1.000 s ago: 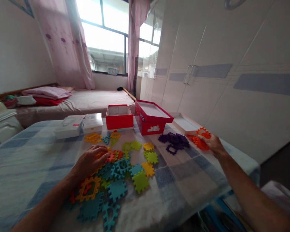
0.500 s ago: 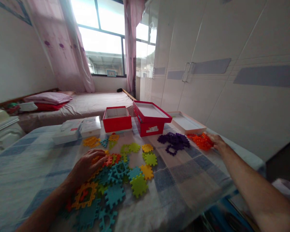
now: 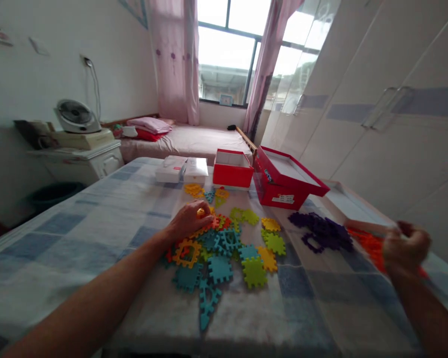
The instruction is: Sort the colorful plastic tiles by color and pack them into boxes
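The right hand has lifted off the orange pile at the right and hangs curled above it, too blurry to tell if it holds anything. The left hand still lies loosely open on the mixed pile in the middle, fingertips on a yellow piece. The table has bare cloth on the left, but its right edge is close to the orange pile, and the pieces look light, thin and bendy, best pinched by a toothed edge.

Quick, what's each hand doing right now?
Left hand: palm down on the mixed puzzle pieces, grip unclear.
Right hand: curled shut above the orange pieces, contents unclear.
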A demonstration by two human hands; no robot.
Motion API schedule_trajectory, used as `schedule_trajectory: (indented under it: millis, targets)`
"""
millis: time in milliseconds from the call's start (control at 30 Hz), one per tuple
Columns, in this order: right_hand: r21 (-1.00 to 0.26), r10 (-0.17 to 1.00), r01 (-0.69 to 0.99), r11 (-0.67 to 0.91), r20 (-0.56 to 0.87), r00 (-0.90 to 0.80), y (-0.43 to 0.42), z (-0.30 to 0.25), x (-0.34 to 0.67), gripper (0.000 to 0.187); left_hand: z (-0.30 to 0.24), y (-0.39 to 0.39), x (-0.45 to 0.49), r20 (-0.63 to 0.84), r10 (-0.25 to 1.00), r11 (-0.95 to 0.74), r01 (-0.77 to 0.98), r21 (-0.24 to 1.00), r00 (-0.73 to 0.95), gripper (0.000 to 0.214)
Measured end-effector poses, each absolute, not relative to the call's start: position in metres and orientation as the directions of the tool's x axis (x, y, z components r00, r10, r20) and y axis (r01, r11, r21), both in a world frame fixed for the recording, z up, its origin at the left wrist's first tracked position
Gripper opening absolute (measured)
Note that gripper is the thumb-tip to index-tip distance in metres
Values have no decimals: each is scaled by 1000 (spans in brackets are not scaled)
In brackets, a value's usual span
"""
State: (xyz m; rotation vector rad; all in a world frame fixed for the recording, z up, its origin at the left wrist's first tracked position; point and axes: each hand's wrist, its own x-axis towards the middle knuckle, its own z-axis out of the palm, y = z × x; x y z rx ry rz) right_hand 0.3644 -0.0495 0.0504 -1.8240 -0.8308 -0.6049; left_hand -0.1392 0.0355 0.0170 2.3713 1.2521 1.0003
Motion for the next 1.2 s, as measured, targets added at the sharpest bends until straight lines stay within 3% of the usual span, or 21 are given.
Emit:
schedule_trajectory:
  millis: [33,100,200,300,400,533,667,900,967,1100,1200]
  targets:
    - [-618,336,769,-163,698,632,-47,50,341,33,17,35,-139,442,814,-577,619,533,377,22]
    - [-652,625,758,21,601,498,-41,50,285,31,18,34,-139,426,831,-552,618,560,357,21]
    - [-610,884,761,223,455,106,-31,51,200,23,20,35,-139,397,862,-502,627,596,314,23]
    - [-522,894,741,423,372,-248,-17,47,131,24,20,37,-141,410,868,-485,657,577,280,24]
    - [-393,869,784,481,331,-367,-6,40,86,28,19,39,-141,441,855,-498,666,555,272,22]
    - [-328,896,839,435,248,-368,5,33,59,29,17,40,-141,466,858,-478,665,574,214,22]
    - [-461,932,811,361,202,-300,9,31,59,25,15,42,-140,470,863,-467,642,608,183,21]
    - [-640,948,705,306,273,-163,10,29,71,22,13,44,-141,463,870,-453,640,620,167,22]
    - [-600,935,732,323,321,-149,11,28,76,20,15,44,-141,457,879,-438,613,658,137,21]
    - [-395,861,842,367,487,-147,15,30,89,22,18,47,-145,425,905,-375,525,764,27,20]
    - [-451,844,833,320,536,-34,15,40,96,28,18,51,-150,376,925,-314,445,839,-55,25]
